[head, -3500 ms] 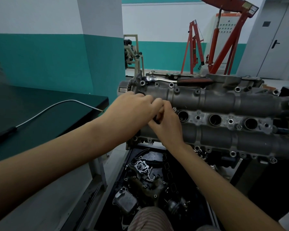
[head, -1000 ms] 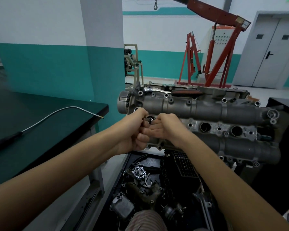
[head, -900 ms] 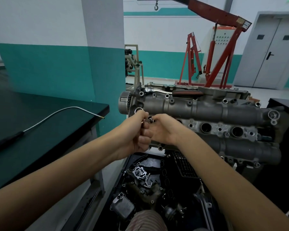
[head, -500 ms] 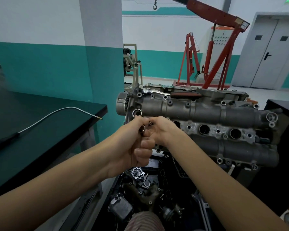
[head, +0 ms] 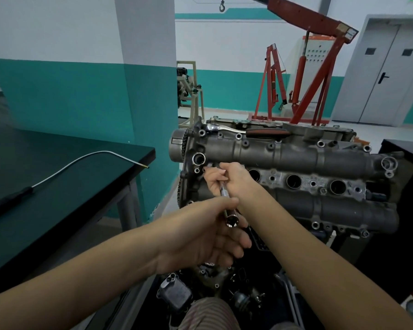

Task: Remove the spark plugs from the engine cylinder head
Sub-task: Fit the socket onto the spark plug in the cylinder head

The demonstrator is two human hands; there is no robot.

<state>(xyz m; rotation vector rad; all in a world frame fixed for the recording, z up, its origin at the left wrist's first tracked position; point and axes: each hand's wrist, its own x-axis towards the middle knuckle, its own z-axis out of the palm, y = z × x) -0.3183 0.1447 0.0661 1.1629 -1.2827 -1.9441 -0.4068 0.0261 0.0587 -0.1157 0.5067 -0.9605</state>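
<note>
Now, step in hand: I judge I am drawing a long spark plug socket (head: 227,206) out of the leftmost plug well of the cylinder head (head: 296,160).
Left hand: my left hand (head: 200,236) pinches the near, open end of the socket between thumb and forefinger; the other fingers (head: 234,246) hang curled below it.
Right hand: my right hand (head: 227,179) wraps the socket's shaft further up, close to the head, fingers closed round it.
Spark plug: I cannot tell whether a plug sits inside the socket; the far end is hidden behind my right hand.
Plug wells: three round wells (head: 293,181) show open along the middle of the head, to the right of my hands; whether plugs remain deep inside is too dark to say.
Handling: the socket looks a stiff, polished steel tube, likely slippery, so I would hold it on the shaft with both hands as now. A plug, I judge, is light but has brittle ceramic, so it should come out straight, never levered against the well wall.
Ratchet: a ratchet handle (head: 246,131) lies on the far top edge of the head, well apart from my hands.
Worktop: to the left, a dark worktop (head: 57,186) carries a flexible pick-up tool (head: 81,160).
Risk: a plug could drop from the socket into the parts tray (head: 177,294) below.
</note>
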